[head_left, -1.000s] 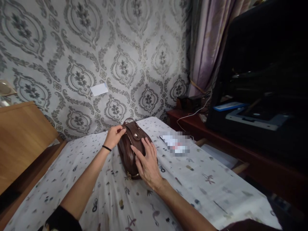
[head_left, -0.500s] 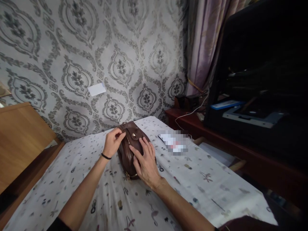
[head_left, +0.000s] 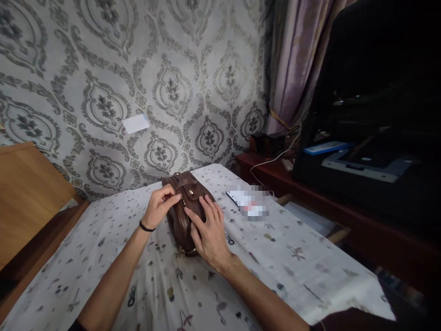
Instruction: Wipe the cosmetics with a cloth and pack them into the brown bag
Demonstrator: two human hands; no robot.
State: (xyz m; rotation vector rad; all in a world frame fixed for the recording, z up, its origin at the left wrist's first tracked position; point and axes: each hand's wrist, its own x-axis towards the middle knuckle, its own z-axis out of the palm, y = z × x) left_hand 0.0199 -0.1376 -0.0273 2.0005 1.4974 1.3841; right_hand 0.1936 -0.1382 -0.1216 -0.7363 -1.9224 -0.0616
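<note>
A brown leather bag (head_left: 178, 225) with gold-coloured zips and a small metal clasp lies on the patterned white cloth. My left hand (head_left: 161, 205), with a black band at its wrist, is pinched at the bag's upper left side by a zip; what its fingertips hold is too small to make out. On the bag's right side rests my right hand (head_left: 209, 230), its fingers apart and laid over the leather near the clasp.
A phone (head_left: 241, 202), partly blurred out, lies right of the bag on the cloth (head_left: 262, 276). Wooden furniture (head_left: 31, 193) stands at the left. A dark screen (head_left: 372, 115) and a red-brown stand (head_left: 246, 163) with a white cable are at the right.
My left hand's fingertips have shifted slightly down along the zip, toward my right hand. My right hand stays on the bag. The camera view has moved a little.
</note>
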